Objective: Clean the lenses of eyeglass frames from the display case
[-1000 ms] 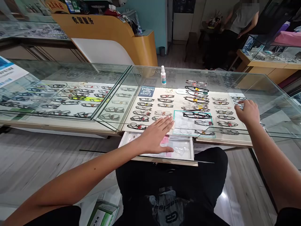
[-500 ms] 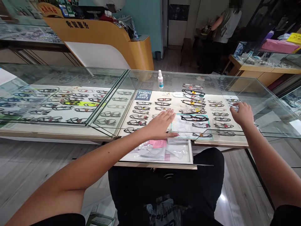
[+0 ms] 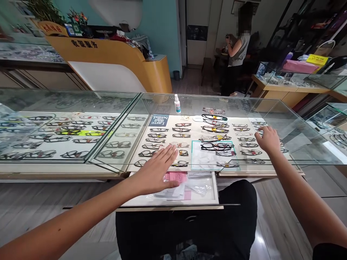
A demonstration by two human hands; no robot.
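Observation:
My left hand (image 3: pixel 158 169) is palm down over the front edge of the glass display case (image 3: pixel 108 164), fingers stretched and thumb apart, holding nothing. Below it, an open drawer (image 3: pixel 214 191) contains clear plastic bags and a pink slip (image 3: pixel 178 177). At the case's right part, my right hand (image 3: pixel 269 140) is held with loosely bent fingers, thumb apart, and nothing visible in it. Between the hands, a column of eyeglasses runs away from me, with a black pair (image 3: pixel 217 146) nearest. A white spray bottle (image 3: pixel 177 104) stands upright on the glass top. Whether either hand touches the glass, I cannot tell.
More eyeglasses (image 3: pixel 158 135) lie in rows inside the case. A second glass case (image 3: pixel 48 168) adjoins on the left. Behind stands an orange-and-white counter (image 3: pixel 108 54). A person (image 3: pixel 238 47) stands at the back right, near another display case (image 3: pixel 292 90). My knees are under the drawer.
My left hand has moved left and towards me, away from the column of eyeglasses. My right hand has stayed almost in place. The view has tilted up slightly, and the person behind has turned.

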